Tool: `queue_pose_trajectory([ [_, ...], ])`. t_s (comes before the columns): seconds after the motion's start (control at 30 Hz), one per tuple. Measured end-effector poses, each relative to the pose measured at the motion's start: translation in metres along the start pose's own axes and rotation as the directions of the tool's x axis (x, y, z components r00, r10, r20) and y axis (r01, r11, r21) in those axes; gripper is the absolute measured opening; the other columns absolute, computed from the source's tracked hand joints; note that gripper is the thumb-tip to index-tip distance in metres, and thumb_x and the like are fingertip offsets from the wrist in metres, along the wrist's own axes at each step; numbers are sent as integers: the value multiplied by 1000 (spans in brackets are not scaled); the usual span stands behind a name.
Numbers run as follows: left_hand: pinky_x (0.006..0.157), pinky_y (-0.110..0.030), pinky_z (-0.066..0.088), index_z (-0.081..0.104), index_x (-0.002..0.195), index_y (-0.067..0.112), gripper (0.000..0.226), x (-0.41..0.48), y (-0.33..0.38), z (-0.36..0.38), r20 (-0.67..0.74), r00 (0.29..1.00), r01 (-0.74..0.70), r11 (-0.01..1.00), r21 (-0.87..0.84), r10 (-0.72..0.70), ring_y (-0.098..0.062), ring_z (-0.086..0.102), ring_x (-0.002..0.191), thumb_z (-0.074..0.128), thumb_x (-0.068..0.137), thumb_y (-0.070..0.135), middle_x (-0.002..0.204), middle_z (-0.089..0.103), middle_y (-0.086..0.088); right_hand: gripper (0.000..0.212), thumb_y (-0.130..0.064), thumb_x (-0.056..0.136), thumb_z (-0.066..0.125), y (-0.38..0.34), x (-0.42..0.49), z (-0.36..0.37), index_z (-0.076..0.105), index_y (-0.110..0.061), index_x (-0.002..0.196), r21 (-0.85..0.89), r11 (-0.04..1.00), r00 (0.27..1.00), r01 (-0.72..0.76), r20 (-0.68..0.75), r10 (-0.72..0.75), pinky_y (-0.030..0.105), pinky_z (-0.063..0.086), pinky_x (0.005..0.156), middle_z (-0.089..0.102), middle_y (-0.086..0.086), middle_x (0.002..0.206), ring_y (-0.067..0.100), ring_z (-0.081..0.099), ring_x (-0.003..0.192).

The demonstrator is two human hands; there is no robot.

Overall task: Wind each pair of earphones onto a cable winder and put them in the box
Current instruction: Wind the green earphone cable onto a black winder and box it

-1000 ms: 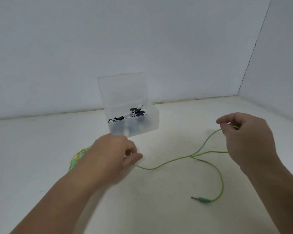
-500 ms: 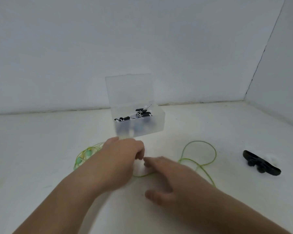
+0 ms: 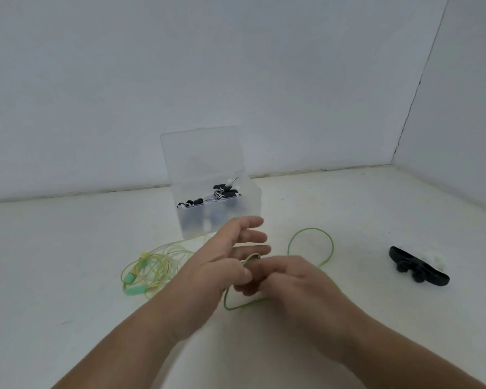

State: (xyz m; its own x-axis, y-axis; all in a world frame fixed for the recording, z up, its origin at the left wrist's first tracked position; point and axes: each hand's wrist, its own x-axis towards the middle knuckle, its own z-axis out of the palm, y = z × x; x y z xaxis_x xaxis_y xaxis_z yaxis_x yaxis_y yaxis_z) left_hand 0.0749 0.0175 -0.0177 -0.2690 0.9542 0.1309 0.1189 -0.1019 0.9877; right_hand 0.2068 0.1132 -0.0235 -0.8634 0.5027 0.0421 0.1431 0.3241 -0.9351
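The left hand (image 3: 225, 256) is held out with its fingers straight and spread, and a small arch of the thin green earphone cable (image 3: 250, 258) lies against the lowest of them. The right hand (image 3: 289, 279) meets it from the right with fingers curled, pinching that cable at the left hand's fingertips, though blur hides the exact grip. From under the hands the cable drops in a bend to the white tabletop (image 3: 376, 220) and curls in an open loop just beyond the right hand. Left of the left wrist lies a loose tangle of pale yellow-green cable with mint-green ends (image 3: 152, 268). Behind the hands stands the clear plastic box (image 3: 250, 203), lid upright, with black winders wrapped in white cable (image 3: 222, 192) inside. Well to the right lies a black cable winder (image 3: 418, 266) on the tabletop, with something white just behind it
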Motion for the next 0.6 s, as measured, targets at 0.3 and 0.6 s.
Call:
queue_pose_trajectory([
  [0.3, 107, -26, 45, 27, 146, 41, 69, 1, -2, 19, -48, 996, -73, 997, 40, 75, -3, 59, 124, 42, 85, 11, 149, 44, 18, 36, -32, 71, 74, 5, -2, -3, 76, 2, 83, 624, 764, 968, -168, -41, 246, 34, 55, 76, 71, 15, 84, 21, 63, 74],
  [0.6, 71, -37, 52, 65, 83, 30, 8, 4, 1, -15, -166, 984, 67, 706, 705, 72, -16, 65, 71, 67, 90, 34, 69, 65, 3, 21, -14, 77, 53, -28, -7, -50, 55, -11, 56, 817, 559, 975, 144, -215, 64, 36, 60, 68, 71, 16, 94, 29, 70, 79],
])
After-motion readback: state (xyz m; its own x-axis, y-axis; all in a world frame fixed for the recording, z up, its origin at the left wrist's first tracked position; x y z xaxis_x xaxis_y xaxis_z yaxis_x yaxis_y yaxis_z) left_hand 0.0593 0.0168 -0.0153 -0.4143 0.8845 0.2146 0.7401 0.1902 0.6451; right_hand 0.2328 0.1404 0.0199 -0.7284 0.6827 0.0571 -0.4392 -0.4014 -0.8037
